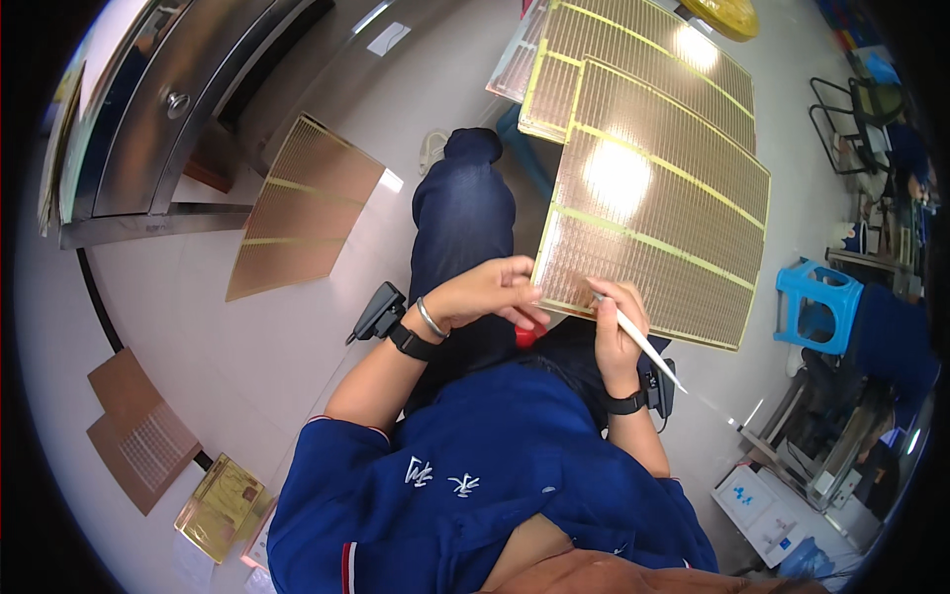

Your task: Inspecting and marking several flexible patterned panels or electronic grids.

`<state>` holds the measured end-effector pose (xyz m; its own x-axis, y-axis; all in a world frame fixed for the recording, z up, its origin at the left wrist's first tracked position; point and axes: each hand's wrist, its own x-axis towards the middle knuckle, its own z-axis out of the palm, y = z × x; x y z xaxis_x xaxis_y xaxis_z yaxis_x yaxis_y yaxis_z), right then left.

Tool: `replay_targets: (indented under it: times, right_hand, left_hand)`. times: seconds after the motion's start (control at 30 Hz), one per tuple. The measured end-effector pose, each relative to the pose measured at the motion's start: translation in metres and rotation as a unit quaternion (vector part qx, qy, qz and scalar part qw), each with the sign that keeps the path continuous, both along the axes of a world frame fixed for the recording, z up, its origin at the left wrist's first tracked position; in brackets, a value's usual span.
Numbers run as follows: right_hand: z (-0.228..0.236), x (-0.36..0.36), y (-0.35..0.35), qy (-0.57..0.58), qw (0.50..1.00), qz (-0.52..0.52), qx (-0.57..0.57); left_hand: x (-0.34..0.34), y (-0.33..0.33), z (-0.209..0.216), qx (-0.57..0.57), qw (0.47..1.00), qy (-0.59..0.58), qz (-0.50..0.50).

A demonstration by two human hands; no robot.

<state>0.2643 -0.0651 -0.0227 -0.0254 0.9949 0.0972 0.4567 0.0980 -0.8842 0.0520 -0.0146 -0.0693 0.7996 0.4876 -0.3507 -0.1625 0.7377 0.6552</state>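
Note:
A large copper-coloured circuit board panel (658,228), with fine rows and yellow-green bands, lies tilted in front of me, its near edge by my lap. My left hand (492,295) has its bent fingers at the panel's near left corner, gripping the edge; some fingertips reach below it. My right hand (618,322) is closed round a slim white pen-shaped tool (641,339). One end of the tool points at the panel's near edge, the other sticks out past my hand toward the lower right. A small red thing (525,338) shows just below my left fingertips; its kind is unclear.
More panels (653,49) are stacked beyond the first. Another panel (302,213) leans by a metal cabinet (148,109) at left. Cardboard pieces (143,436) and a yellow package (220,505) lie lower left. A blue stool (819,305) stands at right, a yellow object (727,15) far off.

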Motion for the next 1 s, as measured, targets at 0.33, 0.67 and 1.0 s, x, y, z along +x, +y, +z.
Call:
replay_targets:
  times: [0.33, 0.67, 1.0]
  right_hand:
    - [-0.017, -0.029, 0.006, 0.014, 0.999, 0.032, -0.013]
    - [-0.020, -0.032, 0.006, 0.040, 0.999, 0.016, -0.028]
    - [-0.028, -0.028, 0.011, 0.010, 0.994, 0.059, 0.088]
  left_hand:
    - [0.011, -0.010, -0.022, -0.007, 1.000, 0.006, -0.016]
    - [0.010, -0.013, -0.026, 0.035, 0.999, -0.036, 0.018]
    - [0.011, -0.014, -0.027, 0.032, 0.999, -0.025, 0.016]
